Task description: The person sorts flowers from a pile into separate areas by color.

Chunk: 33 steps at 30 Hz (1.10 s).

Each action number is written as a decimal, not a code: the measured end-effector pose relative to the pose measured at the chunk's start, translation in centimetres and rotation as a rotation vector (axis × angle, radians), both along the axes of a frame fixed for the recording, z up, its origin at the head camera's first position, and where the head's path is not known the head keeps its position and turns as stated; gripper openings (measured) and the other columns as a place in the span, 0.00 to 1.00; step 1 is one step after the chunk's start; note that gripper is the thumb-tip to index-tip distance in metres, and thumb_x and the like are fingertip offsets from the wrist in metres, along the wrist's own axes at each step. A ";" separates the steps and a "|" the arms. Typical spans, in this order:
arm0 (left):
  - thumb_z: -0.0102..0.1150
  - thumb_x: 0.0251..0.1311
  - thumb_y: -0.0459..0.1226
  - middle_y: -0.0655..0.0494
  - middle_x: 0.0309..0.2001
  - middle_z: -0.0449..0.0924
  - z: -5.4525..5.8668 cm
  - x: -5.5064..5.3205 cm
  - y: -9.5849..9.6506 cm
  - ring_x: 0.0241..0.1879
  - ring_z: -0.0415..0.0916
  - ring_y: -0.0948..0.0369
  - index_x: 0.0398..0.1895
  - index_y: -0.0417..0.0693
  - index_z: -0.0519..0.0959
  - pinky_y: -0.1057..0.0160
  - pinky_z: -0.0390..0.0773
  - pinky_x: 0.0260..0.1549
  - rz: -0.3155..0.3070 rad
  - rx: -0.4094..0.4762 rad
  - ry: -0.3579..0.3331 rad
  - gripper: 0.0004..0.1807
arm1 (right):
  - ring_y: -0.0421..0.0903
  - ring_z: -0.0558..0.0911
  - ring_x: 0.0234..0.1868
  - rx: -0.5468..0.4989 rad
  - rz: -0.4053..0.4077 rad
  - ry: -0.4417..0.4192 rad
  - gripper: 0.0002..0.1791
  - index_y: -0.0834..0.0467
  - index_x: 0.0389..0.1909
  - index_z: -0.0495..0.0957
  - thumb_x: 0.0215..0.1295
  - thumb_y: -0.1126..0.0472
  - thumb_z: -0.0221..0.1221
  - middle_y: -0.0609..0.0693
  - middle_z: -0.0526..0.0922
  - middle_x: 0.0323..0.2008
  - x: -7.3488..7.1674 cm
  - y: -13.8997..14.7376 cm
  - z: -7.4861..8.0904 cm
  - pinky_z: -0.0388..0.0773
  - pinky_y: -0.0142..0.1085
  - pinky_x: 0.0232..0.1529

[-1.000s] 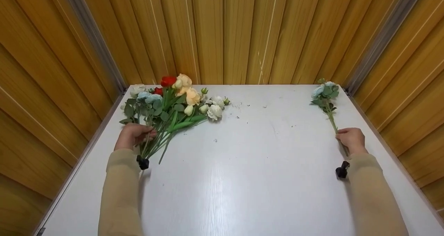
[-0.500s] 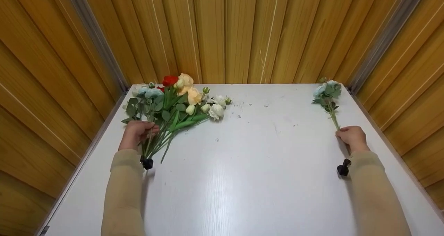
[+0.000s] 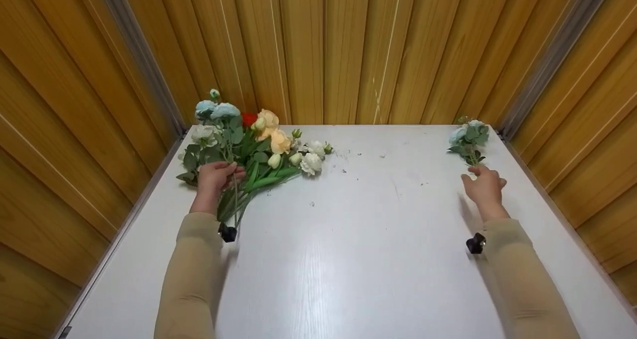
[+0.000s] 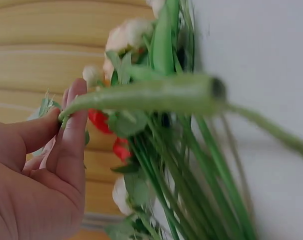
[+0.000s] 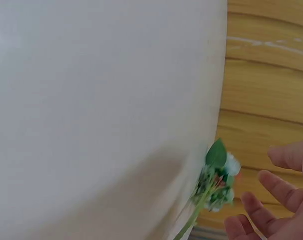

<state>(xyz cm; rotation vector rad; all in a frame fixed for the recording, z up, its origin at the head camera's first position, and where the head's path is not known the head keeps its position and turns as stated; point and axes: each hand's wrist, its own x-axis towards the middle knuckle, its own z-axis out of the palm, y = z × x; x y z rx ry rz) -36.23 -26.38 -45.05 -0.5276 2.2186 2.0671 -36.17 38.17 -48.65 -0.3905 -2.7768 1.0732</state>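
Note:
In the head view my left hand (image 3: 215, 180) pinches the stem of a light blue flower (image 3: 225, 111) between thumb and fingers. Its blooms stand raised above the pile, and in the left wrist view the stem (image 4: 151, 95) points toward the camera. Under and beside that hand lie a red flower (image 3: 249, 119), peach flowers (image 3: 280, 142) and white flowers (image 3: 311, 164), their green stems bunched together. At the right, another light blue flower (image 3: 459, 136) lies on the table. My right hand (image 3: 483, 190) hovers over its stem with fingers spread, apart from it in the right wrist view.
A white table (image 3: 348, 249) spans the view, with small dark marks near its back. Wood-panelled walls (image 3: 343, 50) close in the back and both sides. A small black wrist camera (image 3: 476, 243) sits at the right cuff, another at the left (image 3: 228, 232).
My left hand has moved right and lifted the light blue flower out of the pile. My right hand has let go of the other blue flower and risen, shifting slightly left.

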 end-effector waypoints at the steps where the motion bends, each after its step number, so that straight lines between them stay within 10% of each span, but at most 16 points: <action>1: 0.57 0.75 0.39 0.53 0.47 0.91 0.1 -0.1 0.7 0.36 0.88 0.70 0.78 0.37 0.61 0.73 0.82 0.34 -0.001 0.007 0.015 0.33 | 0.72 0.62 0.67 -0.006 0.025 0.023 0.27 0.67 0.68 0.71 0.79 0.52 0.50 0.73 0.70 0.66 0.0 -0.8 0.2 0.69 0.57 0.59; 12: 0.56 0.75 0.33 0.42 0.46 0.89 -0.1 -0.8 11.5 0.37 0.90 0.62 0.63 0.30 0.74 0.60 0.88 0.44 -0.071 0.116 0.164 0.19 | 0.43 0.88 0.43 -0.274 0.300 0.067 0.19 0.66 0.58 0.81 0.78 0.56 0.57 0.63 0.88 0.51 1.2 -12.1 0.0 0.79 0.25 0.40; 22: 0.53 0.76 0.31 0.35 0.48 0.87 -1.8 0.2 21.0 0.39 0.91 0.57 0.58 0.30 0.74 0.61 0.89 0.39 -0.247 0.161 0.207 0.14 | 0.44 0.91 0.43 -0.531 0.512 -0.028 0.20 0.68 0.58 0.81 0.76 0.57 0.60 0.60 0.90 0.49 4.1 -22.2 -1.6 0.87 0.39 0.49; 33: 0.54 0.74 0.27 0.30 0.44 0.86 -3.3 0.8 24.6 0.38 0.91 0.52 0.50 0.30 0.73 0.60 0.89 0.36 -0.203 0.238 0.309 0.07 | 0.39 0.88 0.34 -0.750 0.433 -0.008 0.12 0.75 0.50 0.80 0.70 0.72 0.61 0.57 0.91 0.37 4.6 -25.5 -3.0 0.85 0.28 0.36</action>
